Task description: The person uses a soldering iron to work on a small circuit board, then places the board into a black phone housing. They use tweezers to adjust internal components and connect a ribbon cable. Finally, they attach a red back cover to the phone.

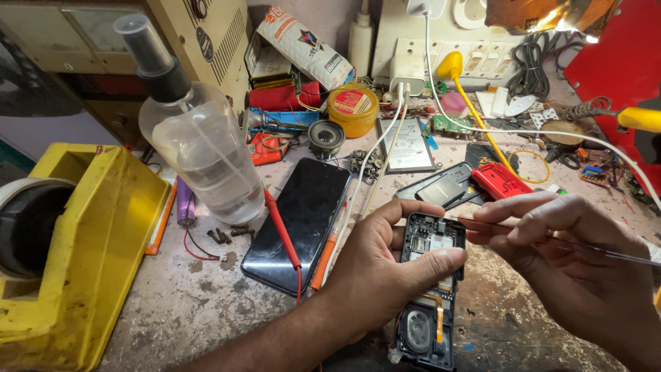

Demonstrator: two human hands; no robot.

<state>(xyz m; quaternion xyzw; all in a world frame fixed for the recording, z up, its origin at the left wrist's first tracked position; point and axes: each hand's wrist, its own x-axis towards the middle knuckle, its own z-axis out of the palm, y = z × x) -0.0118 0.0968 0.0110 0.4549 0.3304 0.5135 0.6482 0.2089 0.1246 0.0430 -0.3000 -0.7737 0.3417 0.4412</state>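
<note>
1. We are clasping an opened phone (430, 275) in our left hand (385, 265), thumb lying across its exposed board, just above the worktop (179, 310).
2. Our right hand (571, 258) is pinching thin tweezers (523, 234), their tip touching the phone's upper edge.
3. A black screen panel (299, 220) is lying left of the phone, with a clear spray bottle (196, 138) beyond.

Worn, stained grey benchtop (172, 310); pale wall switchboard (441, 48) behind, red panel (613, 62) at right, warm light overhead.
</note>
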